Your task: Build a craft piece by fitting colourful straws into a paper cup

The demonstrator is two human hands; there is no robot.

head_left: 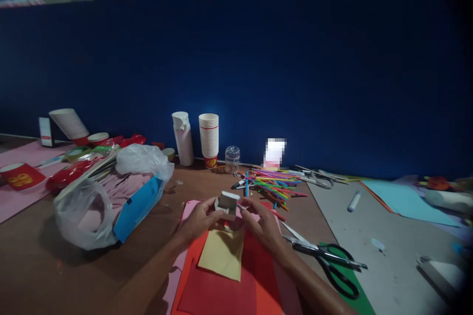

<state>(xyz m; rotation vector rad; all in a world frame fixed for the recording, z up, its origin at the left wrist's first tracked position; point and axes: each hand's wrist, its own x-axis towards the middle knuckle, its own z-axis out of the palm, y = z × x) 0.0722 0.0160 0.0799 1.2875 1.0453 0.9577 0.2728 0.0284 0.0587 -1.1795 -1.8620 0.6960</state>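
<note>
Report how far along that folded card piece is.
Done: the pale card piece is already folded into a small boxy shape. In hand: the left hand and right hand hold it above yellow paper. Left: the scissors and coloured straws lie apart, seemingly unused so far.

Scissors [323, 256] right of paper stack [218, 280], plastic bag [86, 211] left, straws [273, 187] behind
</note>
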